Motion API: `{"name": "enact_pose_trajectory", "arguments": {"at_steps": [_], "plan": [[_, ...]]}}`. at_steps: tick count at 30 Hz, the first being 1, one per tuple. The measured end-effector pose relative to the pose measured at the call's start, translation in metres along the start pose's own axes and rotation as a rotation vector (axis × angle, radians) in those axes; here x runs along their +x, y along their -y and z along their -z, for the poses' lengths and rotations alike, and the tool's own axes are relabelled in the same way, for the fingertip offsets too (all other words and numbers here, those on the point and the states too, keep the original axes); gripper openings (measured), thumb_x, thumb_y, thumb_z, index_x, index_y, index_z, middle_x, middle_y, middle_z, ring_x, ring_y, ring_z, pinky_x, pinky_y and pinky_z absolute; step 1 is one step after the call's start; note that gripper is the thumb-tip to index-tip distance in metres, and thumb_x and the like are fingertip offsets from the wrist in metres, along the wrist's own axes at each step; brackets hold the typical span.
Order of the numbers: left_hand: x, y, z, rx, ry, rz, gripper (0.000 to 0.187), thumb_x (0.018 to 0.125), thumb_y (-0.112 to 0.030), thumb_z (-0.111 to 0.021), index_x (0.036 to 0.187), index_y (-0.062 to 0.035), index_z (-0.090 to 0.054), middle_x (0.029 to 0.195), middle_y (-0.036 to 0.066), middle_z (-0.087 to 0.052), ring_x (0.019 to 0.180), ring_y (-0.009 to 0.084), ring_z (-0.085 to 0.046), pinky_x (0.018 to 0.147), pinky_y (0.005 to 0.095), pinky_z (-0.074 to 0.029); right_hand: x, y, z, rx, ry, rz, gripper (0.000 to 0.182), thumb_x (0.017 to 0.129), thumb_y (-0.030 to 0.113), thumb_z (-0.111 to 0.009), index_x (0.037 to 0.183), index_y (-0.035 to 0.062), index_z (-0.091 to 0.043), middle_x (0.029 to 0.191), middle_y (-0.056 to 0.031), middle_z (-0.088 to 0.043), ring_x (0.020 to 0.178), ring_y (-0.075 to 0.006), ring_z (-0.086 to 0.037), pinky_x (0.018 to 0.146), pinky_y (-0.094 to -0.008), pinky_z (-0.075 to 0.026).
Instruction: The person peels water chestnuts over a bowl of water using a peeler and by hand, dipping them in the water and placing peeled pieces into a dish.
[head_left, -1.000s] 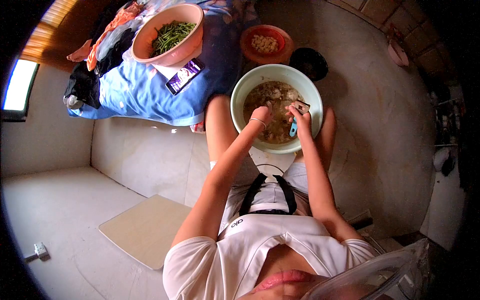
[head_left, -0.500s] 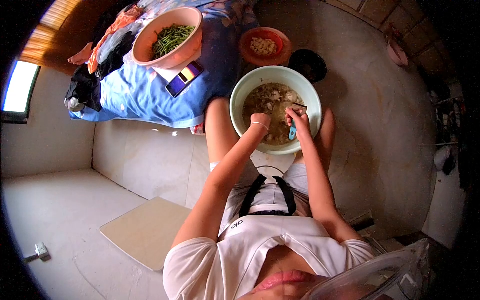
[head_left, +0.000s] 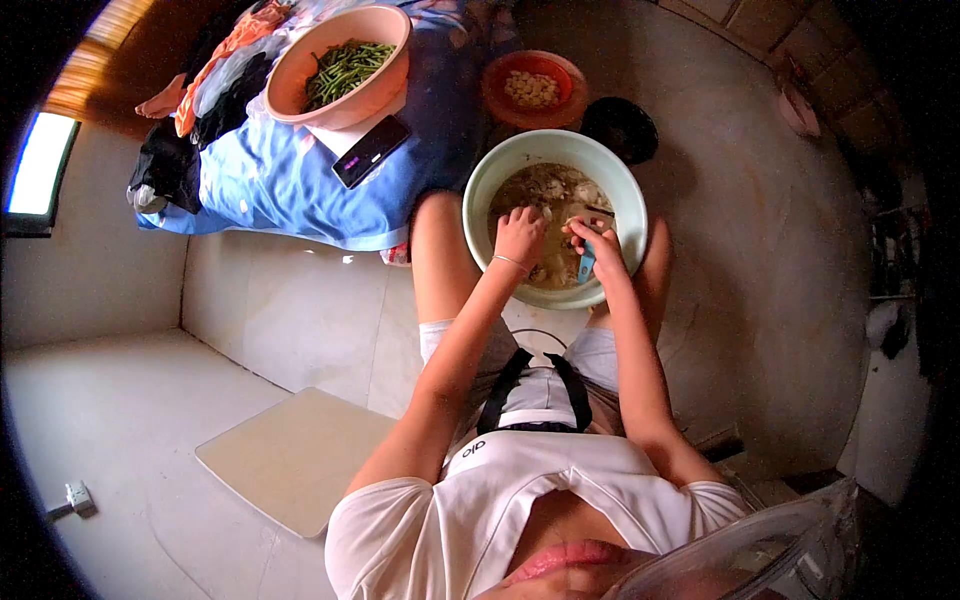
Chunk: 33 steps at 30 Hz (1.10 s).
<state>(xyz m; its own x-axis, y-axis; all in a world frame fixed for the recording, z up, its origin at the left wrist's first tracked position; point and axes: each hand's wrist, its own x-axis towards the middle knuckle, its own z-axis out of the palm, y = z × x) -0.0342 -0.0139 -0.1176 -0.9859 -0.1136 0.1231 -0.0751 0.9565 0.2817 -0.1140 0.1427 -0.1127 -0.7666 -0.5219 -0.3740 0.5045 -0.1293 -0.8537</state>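
Between my knees stands a pale green basin (head_left: 628,185) with murky water and pale pieces, like garlic, in it. My left hand (head_left: 521,236) is over the basin's left half, fingers curled downward; something whitish shows at the fingertips, too small to name. In my right hand (head_left: 597,245), at the basin's right side, is a knife (head_left: 586,266) with a blue handle, its wide blade partly hidden by the fingers. A small yellowish bit shows by the right thumb and fingertip.
Beyond the basin, a red bowl (head_left: 566,82) holds pale cloves (head_left: 531,90), beside a black round container (head_left: 620,130). On the blue-covered bed (head_left: 290,205) are a pink basin (head_left: 285,92) of green beans (head_left: 345,72), a phone (head_left: 371,152) and clothes (head_left: 232,92). A beige board (head_left: 295,460) lies at left.
My left hand has turned from a fist to curled fingers with its back facing up, staying over the basin. My right hand keeps the knife, nearly in place. The phone screen has gone dark.
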Motion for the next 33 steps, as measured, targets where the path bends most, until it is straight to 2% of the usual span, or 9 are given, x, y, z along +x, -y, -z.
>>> {"name": "enact_pose_trajectory", "arguments": {"at_steps": [3, 5, 7, 8, 20, 24, 27, 29, 33], "plan": [[0.003, -0.004, -0.009, -0.695, -0.042, -0.088, 0.042, 0.072, -0.02, -0.066, 0.109, -0.0033, -0.054, 0.112, 0.017, -0.051, 0.101, 0.0337, -0.051, 0.087, 0.0393, -0.042, -0.002, 0.0, 0.001, 0.02, 0.001, -0.025, 0.018, 0.077, 0.018, -0.066, 0.086, 0.0034, -0.059, 0.078, -0.006, -0.063, 0.059, -0.0083, -0.052, 0.047, -0.0211, -0.037], [0.002, -0.012, -0.018, -0.838, -0.007, -0.077, 0.041, 0.076, -0.019, -0.066, 0.111, -0.0014, -0.053, 0.111, 0.015, -0.053, 0.1, 0.0283, -0.054, 0.087, 0.0367, -0.043, -0.002, 0.0, 0.003, 0.036, 0.002, -0.028, 0.018, 0.077, 0.019, -0.067, 0.084, 0.0037, -0.059, 0.076, -0.0048, -0.062, 0.059, -0.0082, -0.052, 0.047, -0.0205, -0.037], [0.002, -0.019, -0.025, -1.57, 0.108, 0.198, 0.035, 0.082, -0.017, -0.061, 0.111, 0.0014, -0.052, 0.102, 0.01, -0.058, 0.092, 0.0176, -0.057, 0.081, 0.0292, -0.045, -0.002, -0.001, 0.004, 0.103, 0.006, -0.049, 0.019, 0.077, 0.021, -0.067, 0.083, 0.0052, -0.059, 0.072, -0.0024, -0.06, 0.059, -0.008, -0.051, 0.047, -0.0199, -0.036], [0.001, -0.024, -0.02, -1.521, 0.06, 0.19, 0.03, 0.086, -0.014, -0.057, 0.11, 0.0025, -0.052, 0.096, 0.006, -0.06, 0.087, 0.0111, -0.056, 0.077, 0.0248, -0.046, -0.001, -0.002, 0.004, 0.103, 0.006, -0.049, 0.019, 0.077, 0.021, -0.067, 0.083, 0.0052, -0.059, 0.072, -0.0024, -0.06, 0.059, -0.008, -0.051, 0.047, -0.0199, -0.036], [0.0, -0.027, -0.011, -1.482, -0.253, 0.346, 0.018, 0.084, -0.01, -0.058, 0.096, 0.0028, -0.058, 0.087, 0.006, -0.062, 0.082, 0.0109, -0.058, 0.073, 0.0237, -0.047, 0.0, -0.005, 0.006, 0.207, 0.148, -0.119, 0.016, 0.082, 0.022, -0.061, 0.09, 0.0106, -0.054, 0.076, 0.0006, -0.055, 0.062, -0.0086, -0.051, 0.044, -0.0226, -0.035], [-0.001, -0.016, 0.006, -1.834, -0.289, 0.446, 0.014, 0.086, -0.011, -0.056, 0.094, 0.0001, -0.056, 0.088, 0.004, -0.062, 0.077, 0.0104, -0.058, 0.066, 0.0227, -0.047, -0.002, -0.009, 0.007, 0.185, 0.107, -0.168, 0.013, 0.083, 0.016, -0.058, 0.09, 0.007, -0.053, 0.078, -0.0019, -0.056, 0.062, -0.0105, -0.051, 0.046, -0.023, -0.038], [-0.003, -0.005, 0.017, -1.751, -0.19, 0.482, 0.024, 0.088, -0.018, -0.053, 0.104, -0.0007, -0.056, 0.085, 0.001, -0.06, 0.072, 0.0078, -0.055, 0.061, 0.0215, -0.046, -0.013, -0.001, -0.005, 0.074, 0.023, -0.183, 0.013, 0.084, 0.013, -0.056, 0.092, 0.0039, -0.053, 0.081, -0.004, -0.058, 0.067, -0.0119, -0.055, 0.052, -0.0246, -0.043], [-0.006, -0.004, 0.033, -1.762, -0.21, 0.461, 0.036, 0.089, -0.028, -0.051, 0.114, -0.0024, -0.053, 0.076, -0.003, -0.052, 0.062, 0.0042, -0.046, 0.051, 0.02, -0.04, -0.022, 0.012, -0.016, -0.053, 0.118, 0.032, 0.014, 0.083, 0.014, -0.057, 0.092, 0.0026, -0.053, 0.084, -0.0052, -0.059, 0.072, -0.0127, -0.057, 0.057, -0.0254, -0.047], [-0.011, -0.001, 0.058, -2.041, -0.134, 0.329, 0.036, 0.091, -0.022, -0.044, 0.123, -0.0034, -0.044, 0.071, -0.002, -0.047, 0.057, 0.007, -0.044, 0.047, 0.0202, -0.036, -0.041, 0.045, -0.033, -0.014, 0.311, 0.014, 0.016, 0.087, 0.018, -0.053, 0.093, 0.0031, -0.053, 0.079, -0.0055, -0.059, 0.067, -0.0119, -0.057, 0.058, -0.0245, -0.047]]}}
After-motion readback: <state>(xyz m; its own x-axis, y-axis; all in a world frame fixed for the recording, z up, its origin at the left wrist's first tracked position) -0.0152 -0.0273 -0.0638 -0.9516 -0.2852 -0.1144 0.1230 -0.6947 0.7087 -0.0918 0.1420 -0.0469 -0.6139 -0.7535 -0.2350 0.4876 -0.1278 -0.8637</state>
